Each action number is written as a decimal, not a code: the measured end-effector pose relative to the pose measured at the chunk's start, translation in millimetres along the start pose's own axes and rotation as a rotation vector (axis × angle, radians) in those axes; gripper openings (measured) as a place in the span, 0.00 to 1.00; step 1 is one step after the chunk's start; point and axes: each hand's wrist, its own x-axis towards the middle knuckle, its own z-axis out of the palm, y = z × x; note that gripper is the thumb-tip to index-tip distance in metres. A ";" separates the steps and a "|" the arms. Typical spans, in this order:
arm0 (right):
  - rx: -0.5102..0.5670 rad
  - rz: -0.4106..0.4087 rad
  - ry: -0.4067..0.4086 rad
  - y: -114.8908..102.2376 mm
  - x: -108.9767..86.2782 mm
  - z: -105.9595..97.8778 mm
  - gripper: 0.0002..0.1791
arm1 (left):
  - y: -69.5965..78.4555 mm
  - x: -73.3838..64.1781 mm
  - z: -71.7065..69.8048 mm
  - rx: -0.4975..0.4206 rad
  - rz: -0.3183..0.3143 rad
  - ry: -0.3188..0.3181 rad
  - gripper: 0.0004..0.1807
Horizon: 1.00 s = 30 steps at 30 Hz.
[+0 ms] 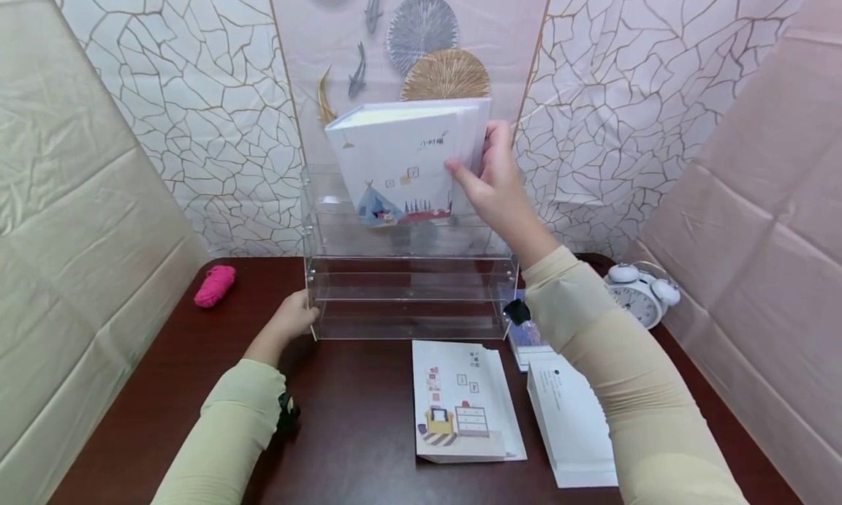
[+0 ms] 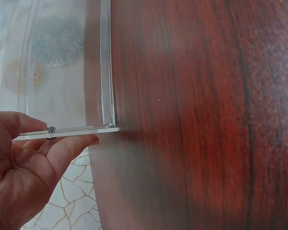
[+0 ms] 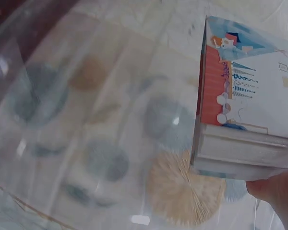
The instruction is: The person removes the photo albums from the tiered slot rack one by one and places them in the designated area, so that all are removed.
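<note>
My right hand [image 1: 496,180] grips a white hardcover book [image 1: 401,158] by its spine side, thumb across the front cover. A blue tent and a red strip are printed on that cover, and the book is held up before the upper part of a clear acrylic tiered rack [image 1: 408,298]. In the right wrist view the book [image 3: 249,91] appears at the right, most of the hand cut off. Low on the rack's left side, my left hand [image 1: 296,316] pinches the clear side panel [image 2: 81,131] between thumb and fingers, near a metal screw [image 2: 51,130].
Before the rack lies a white illustrated book [image 1: 460,403]. Right of it are another white book [image 1: 572,424] and a blue-purple one [image 1: 526,337], partly hidden by the right arm. A white alarm clock [image 1: 638,297] stands right; pink yarn [image 1: 215,286] lies left. Patterned cloth [image 1: 210,125] hangs behind.
</note>
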 end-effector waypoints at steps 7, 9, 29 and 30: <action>-0.025 -0.019 -0.049 13.0 -39.5 14.6 0.22 | 0.3 1.7 -0.5 -0.002 -0.023 -0.012 0.23; -0.024 -0.004 -0.072 14.1 -50.6 19.0 0.23 | 0.7 0.9 -0.6 0.000 -0.018 -0.015 0.23; 0.026 0.839 -0.042 51.4 -156.2 55.3 0.22 | -1.8 4.3 0.5 0.038 -0.030 0.016 0.22; 0.023 0.879 -0.034 53.5 -159.5 57.3 0.22 | -2.1 4.3 1.1 0.039 -0.026 0.020 0.22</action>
